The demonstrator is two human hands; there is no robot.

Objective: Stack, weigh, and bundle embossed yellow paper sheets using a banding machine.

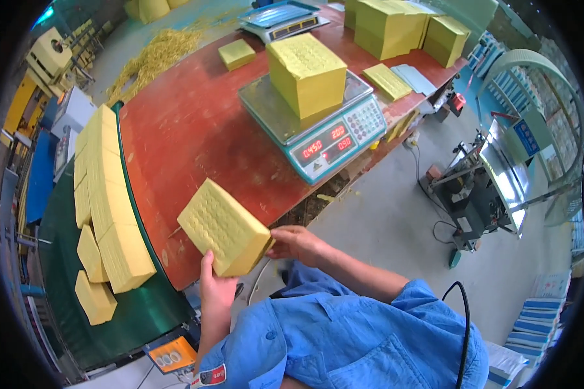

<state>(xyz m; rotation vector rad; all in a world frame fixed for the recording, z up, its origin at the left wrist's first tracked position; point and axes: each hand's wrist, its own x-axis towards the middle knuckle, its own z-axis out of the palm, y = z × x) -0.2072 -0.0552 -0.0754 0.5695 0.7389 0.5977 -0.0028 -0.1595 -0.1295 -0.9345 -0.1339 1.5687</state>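
Between my two hands is a thick stack of yellow paper (224,227), its top face pressed with rows of dents. It is held tilted over the near edge of the red table. My left hand (215,284) grips its near side, thumb up along the edge, the other fingers hidden beneath. At the right end, my right hand (297,245) closes its fingers against the corner. Beyond it a digital scale (334,146) with a lit red display carries a taller yellow paper stack (308,74).
On the left, a green conveyor belt (146,318) bears rows of yellow stacks (107,194). The red table (169,136) also holds a small stack (236,54), a second scale (282,19) and large yellow blocks (386,32). A metal-topped machine (493,188) stands at right.
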